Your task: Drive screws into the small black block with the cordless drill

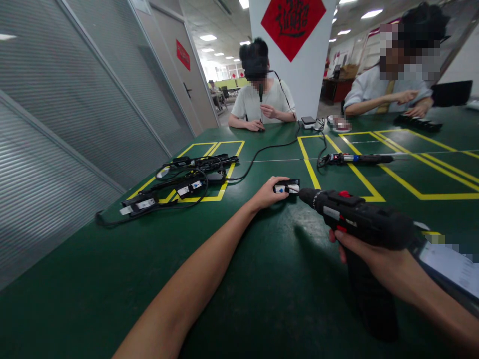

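My left hand (270, 193) grips the left end of a small black box-like part (294, 183) with a white label, resting on the green table (239, 239). My right hand (368, 254) is wrapped round the handle of a black cordless drill (359, 219) with red accents. The drill's chuck points left, and its thin bit reaches the labelled part. Whether the bit touches a screw there is too small to tell.
Black power strips with cords (194, 184) lie at the left on yellow tape outlines. An electric screwdriver-like tool (359, 158) lies at the right, near a clipboard with paper (452, 267). Two co-workers (262, 102) sit across the table. A black cable (262, 148) crosses it.
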The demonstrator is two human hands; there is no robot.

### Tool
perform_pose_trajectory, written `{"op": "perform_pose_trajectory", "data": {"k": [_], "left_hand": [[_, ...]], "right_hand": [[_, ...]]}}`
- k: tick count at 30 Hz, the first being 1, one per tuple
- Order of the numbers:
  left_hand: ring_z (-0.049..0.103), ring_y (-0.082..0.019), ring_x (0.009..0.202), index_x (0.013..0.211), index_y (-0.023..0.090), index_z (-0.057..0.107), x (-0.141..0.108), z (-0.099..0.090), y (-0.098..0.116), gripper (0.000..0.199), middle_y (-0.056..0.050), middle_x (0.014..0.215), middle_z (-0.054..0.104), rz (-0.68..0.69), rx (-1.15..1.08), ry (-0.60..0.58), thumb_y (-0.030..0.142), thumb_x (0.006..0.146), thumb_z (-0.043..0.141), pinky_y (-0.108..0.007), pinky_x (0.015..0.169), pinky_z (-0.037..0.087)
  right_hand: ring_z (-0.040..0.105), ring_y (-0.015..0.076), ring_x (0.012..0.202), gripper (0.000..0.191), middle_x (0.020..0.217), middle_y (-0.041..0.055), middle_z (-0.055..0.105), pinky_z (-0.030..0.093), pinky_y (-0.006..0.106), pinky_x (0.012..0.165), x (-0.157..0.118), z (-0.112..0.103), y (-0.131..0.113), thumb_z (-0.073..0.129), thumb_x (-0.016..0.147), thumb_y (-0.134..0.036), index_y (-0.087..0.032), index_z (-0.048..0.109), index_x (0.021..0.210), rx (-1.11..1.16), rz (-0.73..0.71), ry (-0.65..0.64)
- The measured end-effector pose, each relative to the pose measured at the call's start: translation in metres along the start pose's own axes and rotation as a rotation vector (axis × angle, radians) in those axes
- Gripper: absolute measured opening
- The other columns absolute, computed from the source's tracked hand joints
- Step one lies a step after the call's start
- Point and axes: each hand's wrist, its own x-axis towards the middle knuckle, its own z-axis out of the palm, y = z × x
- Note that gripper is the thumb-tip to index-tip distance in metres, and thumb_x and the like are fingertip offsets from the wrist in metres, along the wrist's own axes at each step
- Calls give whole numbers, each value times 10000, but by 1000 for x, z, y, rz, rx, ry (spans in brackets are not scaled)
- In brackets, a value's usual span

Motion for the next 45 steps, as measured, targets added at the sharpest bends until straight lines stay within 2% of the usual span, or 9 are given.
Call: {"op": "perform_pose_trajectory", "data": {"k": [4,7,13,17,24,33,37,42,45], "left_hand": [[529,-204,1084,1255,214,522,0,0,0,548,-67,1192,532,6,2,1,258,721,634,-366,989,406],[529,-208,1085,1252,222,525,0,-1,0,546,-64,1191,532,-6,3,-2,257,719,636,-372,990,406],[533,-204,1073,1253,218,524,0,-1,0,553,-68,1188,531,2,-12,6,274,716,645,-365,983,410],[532,-209,1077,1254,224,523,0,-1,2,555,-68,1195,526,-25,-7,-4,275,714,642,-378,980,413],[537,-204,1066,1257,216,518,-1,-1,0,553,-69,1205,524,0,-31,-5,299,725,644,-360,965,423],[529,-209,1092,1254,225,521,0,0,1,549,-64,1217,524,-21,0,-9,270,719,635,-373,985,413],[531,-211,1086,1253,227,523,0,-1,1,549,-64,1199,529,-10,-2,-5,268,717,640,-374,984,413],[541,-205,1053,1255,216,521,0,-1,0,552,-69,1180,533,6,-15,-2,278,720,643,-363,958,426],[540,-205,1058,1253,219,522,0,-1,1,552,-69,1192,529,-8,-13,-5,283,719,645,-366,964,423]], "right_hand": [[589,186,618,347,667,25,675,416,336,615,-1,-2,-3,567,785,-485,-216,658,586,-6,-4,-6],[623,216,698,298,667,24,684,435,353,665,-1,-2,-3,575,785,-468,-224,679,646,25,13,-4],[650,262,795,343,715,52,697,452,360,608,1,-1,-1,554,794,-460,-235,625,545,-2,-37,-1],[657,250,748,340,719,55,702,458,342,562,1,1,-1,558,791,-452,-237,617,534,-3,-40,3],[579,168,535,347,576,13,633,445,308,518,0,-1,-3,577,787,-451,-224,610,526,-81,-7,-30],[639,186,598,235,681,21,697,477,309,554,1,-2,-2,575,806,-389,-232,658,652,-13,-58,-32],[627,185,568,228,627,16,675,460,294,507,0,-2,-2,583,801,-392,-227,662,665,-25,-36,-36],[578,161,509,335,555,6,629,438,288,491,-1,-1,-4,585,796,-443,-220,618,549,-91,-16,3],[616,175,582,250,610,8,659,469,293,538,1,-2,-4,595,797,-414,-223,650,645,-49,-32,-20]]}}
